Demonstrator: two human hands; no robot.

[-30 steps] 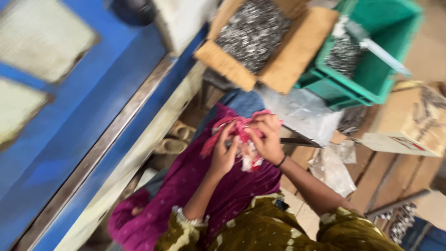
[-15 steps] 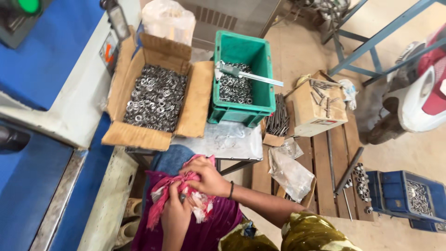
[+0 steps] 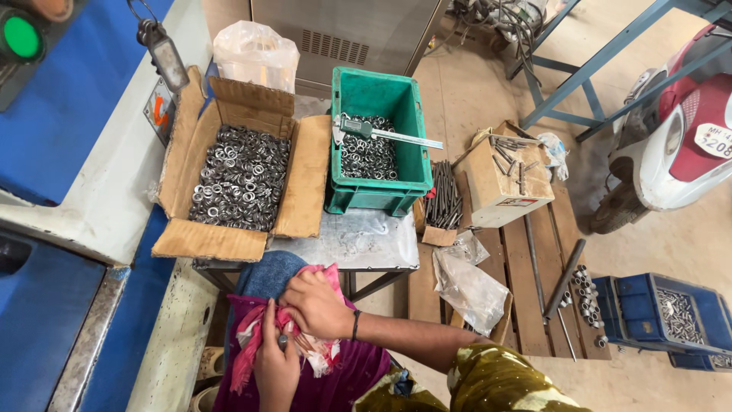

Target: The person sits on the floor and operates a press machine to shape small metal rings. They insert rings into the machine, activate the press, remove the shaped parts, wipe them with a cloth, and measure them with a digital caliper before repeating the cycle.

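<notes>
We sit with both hands in our lap, working a pink and white cloth (image 3: 305, 347) that lies bunched over our purple garment. Our left hand (image 3: 276, 368) comes up from below, its fingers (image 3: 268, 320) pressed into the cloth and clenched around a small metal ring (image 3: 283, 341), which peeks out between the two hands. Our right hand (image 3: 316, 305) lies on top, its fingers (image 3: 293, 313) closed over the cloth and gripping it; a dark band circles that wrist.

Just beyond our knees stands a small metal desk (image 3: 358, 240), its bare sheet top showing at the near edge. On its left side sits an open cardboard box (image 3: 301, 191), flaps spread wide, filled with a heap of small metal rings (image 3: 240, 179). Beside it on the right stands a green plastic crate (image 3: 377, 95) with more rings at its bottom, and a caliper (image 3: 385, 133) lies across the crate, one end resting on the right rim.

To the right of the desk, a wooden pallet (image 3: 534, 259) on the floor carries a bundle of metal rods (image 3: 444, 194), a smaller cardboard box (image 3: 503, 179) and a crumpled clear plastic bag (image 3: 469, 286). Further right a blue crate (image 3: 659, 313) holds small metal cylinders. Behind the cardboard box a knotted plastic bag (image 3: 255, 53) stands against a grey cabinet.
</notes>
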